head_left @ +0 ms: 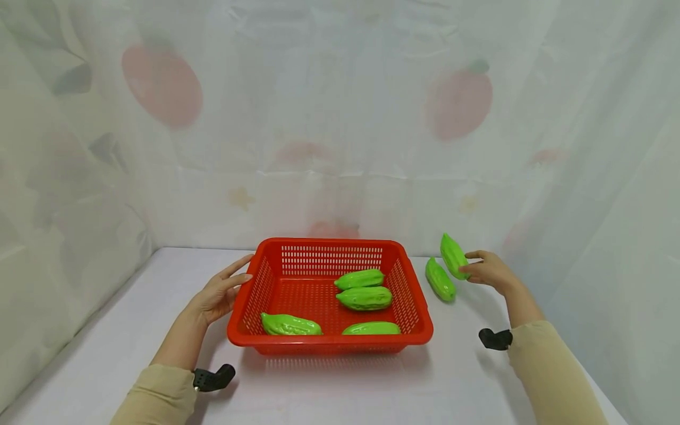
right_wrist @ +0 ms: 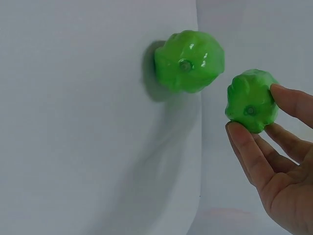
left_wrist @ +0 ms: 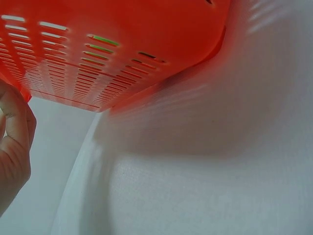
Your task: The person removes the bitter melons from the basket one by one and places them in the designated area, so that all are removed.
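Note:
A red perforated plastic basket (head_left: 329,340) stands on the table, with several bright green, ridged bitter melons inside, among them one bitter melon (head_left: 364,298) on the right. At the basket's left rim is my left hand (head_left: 216,295), its extended fingers touching the rim; the left wrist view shows only part of this hand (left_wrist: 14,142) beside the slotted wall. To the right of the basket, my right hand (head_left: 490,271) pinches a bitter melon (head_left: 453,256) between thumb and fingers, above the table. Just left of it, another bitter melon (head_left: 440,280) lies on the table.
The white-covered table (head_left: 340,389) runs back to a pale curtain (head_left: 329,118) printed with fruit. Similar sheeting hangs at both sides. The front wall of the basket partly hides two bitter melons, including one at front left (head_left: 290,324).

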Demonstrator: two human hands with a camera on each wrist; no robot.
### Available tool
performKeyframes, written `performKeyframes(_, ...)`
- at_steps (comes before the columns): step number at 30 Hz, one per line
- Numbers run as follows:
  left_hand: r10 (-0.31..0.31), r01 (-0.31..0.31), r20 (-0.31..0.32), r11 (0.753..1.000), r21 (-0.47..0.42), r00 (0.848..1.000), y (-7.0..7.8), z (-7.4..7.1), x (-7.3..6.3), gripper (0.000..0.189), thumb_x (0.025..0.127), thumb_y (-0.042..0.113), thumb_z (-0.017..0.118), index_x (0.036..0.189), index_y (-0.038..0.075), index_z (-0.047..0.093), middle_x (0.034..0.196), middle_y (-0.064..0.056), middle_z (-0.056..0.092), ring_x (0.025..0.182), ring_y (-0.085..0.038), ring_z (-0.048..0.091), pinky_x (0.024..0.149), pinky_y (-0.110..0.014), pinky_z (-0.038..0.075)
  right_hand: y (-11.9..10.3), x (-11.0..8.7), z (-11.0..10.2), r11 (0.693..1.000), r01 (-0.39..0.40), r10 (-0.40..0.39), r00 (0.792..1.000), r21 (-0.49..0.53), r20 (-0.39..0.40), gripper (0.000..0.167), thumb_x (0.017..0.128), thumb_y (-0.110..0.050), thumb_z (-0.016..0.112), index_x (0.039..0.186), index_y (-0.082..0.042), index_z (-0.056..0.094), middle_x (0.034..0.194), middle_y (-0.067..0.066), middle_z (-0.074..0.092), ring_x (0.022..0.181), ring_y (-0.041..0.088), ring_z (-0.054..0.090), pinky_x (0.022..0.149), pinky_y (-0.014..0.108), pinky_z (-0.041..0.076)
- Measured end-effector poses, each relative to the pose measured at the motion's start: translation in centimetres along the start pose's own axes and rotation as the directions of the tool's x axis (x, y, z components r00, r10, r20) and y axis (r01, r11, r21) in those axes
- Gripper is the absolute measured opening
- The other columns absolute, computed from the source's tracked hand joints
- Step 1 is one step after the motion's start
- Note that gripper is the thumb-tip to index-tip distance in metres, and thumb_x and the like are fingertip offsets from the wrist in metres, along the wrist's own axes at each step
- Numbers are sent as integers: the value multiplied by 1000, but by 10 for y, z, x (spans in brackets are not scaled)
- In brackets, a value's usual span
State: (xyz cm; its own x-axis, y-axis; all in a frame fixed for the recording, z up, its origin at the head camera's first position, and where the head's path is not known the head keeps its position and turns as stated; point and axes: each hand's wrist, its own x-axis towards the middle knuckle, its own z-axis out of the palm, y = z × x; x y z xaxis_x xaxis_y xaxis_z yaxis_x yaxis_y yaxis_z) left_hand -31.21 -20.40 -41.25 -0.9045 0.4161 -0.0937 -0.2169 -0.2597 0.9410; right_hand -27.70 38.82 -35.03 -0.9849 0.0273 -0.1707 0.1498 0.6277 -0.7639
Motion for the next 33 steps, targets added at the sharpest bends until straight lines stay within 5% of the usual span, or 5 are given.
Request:
performKeyframes(11,-1,1,-13,1000,6,1000,-3,-2,1,67,103,12,49,159,20,15,111,8,69,92,-9,71,78,-30,63,23,-6,-2,998,-57,57,998,-10,5,70,98,-19,57,148,17,23,146,39,33,111,26,66,97,37,57)
performKeyframes(17,-7,8,-21,1000,20,1000,-4,-2,0,67,102,13,50,159,20,15,110,9,69,92,-9,71,78,-30,62,36,-6,0,993,-114,114,994,-16,-6,70,97,-20,58,147,16,25,143,36,37,98,12,64,93,33,58)
performKeyframes(33,-2,2,-1,1000,3,1000,-1,0,0,68,103,12,48,160,20,13,111,7,69,92,-10,71,78,-30,63,52,-3,4,992,-127,128,992,17,-21,70,96,-18,58,145,18,25,140,35,41,89,5,62,87,27,58)
